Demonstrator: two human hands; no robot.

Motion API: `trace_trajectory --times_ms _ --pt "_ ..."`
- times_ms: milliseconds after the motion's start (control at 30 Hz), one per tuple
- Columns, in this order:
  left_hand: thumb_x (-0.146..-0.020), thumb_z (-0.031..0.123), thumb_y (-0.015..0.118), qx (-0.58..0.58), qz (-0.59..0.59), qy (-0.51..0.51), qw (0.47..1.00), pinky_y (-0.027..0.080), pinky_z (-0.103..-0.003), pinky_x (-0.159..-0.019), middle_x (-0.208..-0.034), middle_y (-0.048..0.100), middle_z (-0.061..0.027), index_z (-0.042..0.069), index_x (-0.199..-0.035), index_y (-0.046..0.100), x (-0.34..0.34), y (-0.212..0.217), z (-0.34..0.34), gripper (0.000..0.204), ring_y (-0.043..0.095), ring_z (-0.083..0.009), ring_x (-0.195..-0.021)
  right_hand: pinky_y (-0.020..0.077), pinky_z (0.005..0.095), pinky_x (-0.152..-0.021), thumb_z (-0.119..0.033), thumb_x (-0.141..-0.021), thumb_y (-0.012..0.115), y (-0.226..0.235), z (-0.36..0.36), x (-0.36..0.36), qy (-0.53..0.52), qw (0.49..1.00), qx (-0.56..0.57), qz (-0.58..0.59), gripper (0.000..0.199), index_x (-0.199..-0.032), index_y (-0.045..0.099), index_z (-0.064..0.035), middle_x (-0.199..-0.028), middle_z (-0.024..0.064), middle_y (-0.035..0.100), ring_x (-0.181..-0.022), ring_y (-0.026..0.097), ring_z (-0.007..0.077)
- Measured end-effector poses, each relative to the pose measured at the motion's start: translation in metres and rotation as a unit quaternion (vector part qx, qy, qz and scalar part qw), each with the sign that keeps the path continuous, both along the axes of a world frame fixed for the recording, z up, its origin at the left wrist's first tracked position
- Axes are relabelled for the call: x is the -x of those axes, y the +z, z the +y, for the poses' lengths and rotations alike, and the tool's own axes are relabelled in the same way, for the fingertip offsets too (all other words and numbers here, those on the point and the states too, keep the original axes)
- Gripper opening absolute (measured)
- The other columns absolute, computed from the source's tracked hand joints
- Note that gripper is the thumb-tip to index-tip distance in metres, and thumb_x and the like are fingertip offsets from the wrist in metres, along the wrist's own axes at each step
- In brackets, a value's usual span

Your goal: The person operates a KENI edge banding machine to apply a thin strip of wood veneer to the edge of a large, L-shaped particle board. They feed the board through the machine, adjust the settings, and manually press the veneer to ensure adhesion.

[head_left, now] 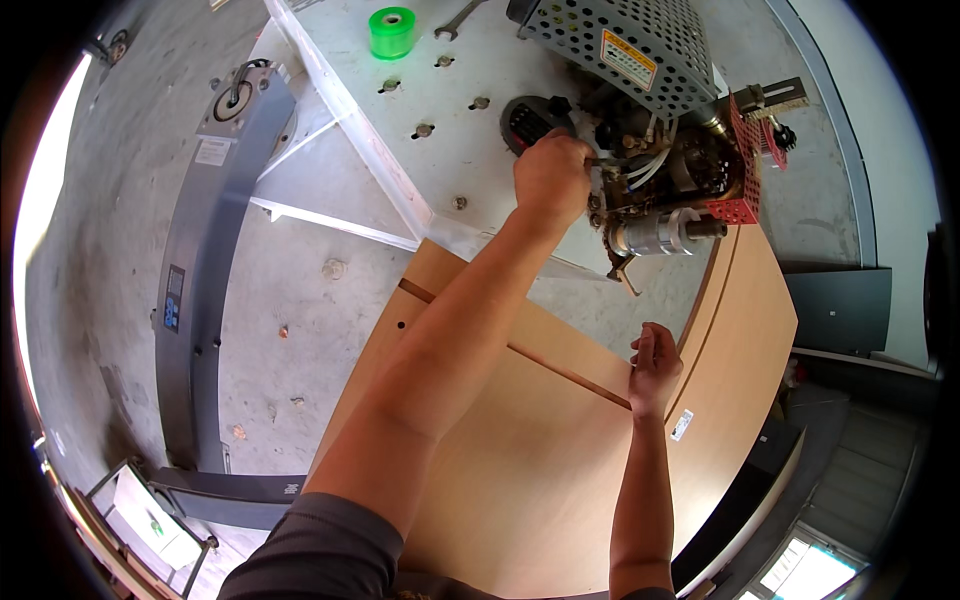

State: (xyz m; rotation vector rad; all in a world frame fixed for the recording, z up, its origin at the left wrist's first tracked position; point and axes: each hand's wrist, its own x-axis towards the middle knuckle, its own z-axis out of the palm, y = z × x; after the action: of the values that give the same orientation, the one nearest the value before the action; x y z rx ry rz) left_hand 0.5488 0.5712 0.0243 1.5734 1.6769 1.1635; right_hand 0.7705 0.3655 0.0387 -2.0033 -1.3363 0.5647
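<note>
Left hand point(551, 178) up at the machine point(660, 190), closed tight around something small by the tubes and metal bits. Cannot tell what is in the fist, too hidden. Right hand point(653, 365) down low on the wooden board point(540, 470), fingers curled loose on its top near the thin dark groove point(560, 370), gripping nothing. Board flat under both arms, light brown, one edge tucked right under the machine's silver roller point(655, 237). Red holed plate point(742, 160) just beside the roller, grey holed cover point(620, 40) above.

Best done slowly: steady the board with the low hand, no sliding. Keep fingers away from the roller and the gap below it. Turn or pull with the high hand in little moves, not hard yanks, since thin white tubes point(645, 165) sit very near and might pop off. Look at the spot, not at the arm.

Green tape roll point(392, 32) and a wrench point(458, 18) lying on the grey table point(440, 90), well apart from both hands. Grey floor point(290, 300) far below.
</note>
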Motion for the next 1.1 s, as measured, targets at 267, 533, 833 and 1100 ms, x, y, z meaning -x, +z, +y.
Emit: trace_trajectory --times_ms 267,533,833,1100 --pt "-0.085 0.015 0.066 0.0 0.002 0.0 1.0 0.055 -0.042 -0.077 -0.096 0.068 -0.0055 0.016 -0.092 0.079 0.0 0.0 0.0 0.015 0.068 -0.0307 -0.09 0.0424 0.0256 -0.052 -0.015 -0.099 0.06 0.0 -0.001 -0.001 0.004 1.0 -0.003 -0.008 0.016 -0.103 0.069 -0.0024 -0.067 0.0023 0.061 -0.057 0.053 0.0075" --pt "-0.085 0.013 0.065 -0.043 0.004 0.018 0.999 0.054 -0.042 -0.076 -0.096 0.068 -0.0048 0.016 -0.092 0.079 -0.002 -0.005 0.006 0.016 0.068 -0.0296 -0.089 0.0448 0.0231 -0.055 -0.018 -0.102 0.058 0.0 -0.002 -0.001 0.001 1.0 0.005 0.004 0.018 -0.106 0.068 -0.0027 -0.073 0.0013 0.063 -0.062 0.054 0.0057" --pt "-0.083 0.009 0.063 -0.045 0.032 -0.002 0.999 0.054 -0.041 -0.079 -0.101 0.07 -0.0041 0.017 -0.095 0.079 0.0 -0.006 0.012 0.021 0.067 -0.0293 -0.094 0.0453 0.0281 -0.056 -0.021 -0.097 0.064 -0.003 -0.003 -0.004 -0.02 1.0 0.013 -0.017 0.018 -0.108 0.068 -0.0069 -0.071 0.0014 0.065 -0.059 0.058 0.0105" --pt "-0.083 0.011 0.063 -0.034 0.069 0.001 0.997 0.055 -0.042 -0.079 -0.1 0.071 -0.0053 0.017 -0.095 0.079 0.0 -0.003 0.013 0.021 0.068 -0.0302 -0.093 0.044 0.0256 -0.055 -0.02 -0.098 0.063 0.013 -0.001 0.006 -0.023 0.998 0.035 -0.044 0.02 -0.111 0.067 -0.0052 -0.072 0.0011 0.064 -0.059 0.053 0.0071"
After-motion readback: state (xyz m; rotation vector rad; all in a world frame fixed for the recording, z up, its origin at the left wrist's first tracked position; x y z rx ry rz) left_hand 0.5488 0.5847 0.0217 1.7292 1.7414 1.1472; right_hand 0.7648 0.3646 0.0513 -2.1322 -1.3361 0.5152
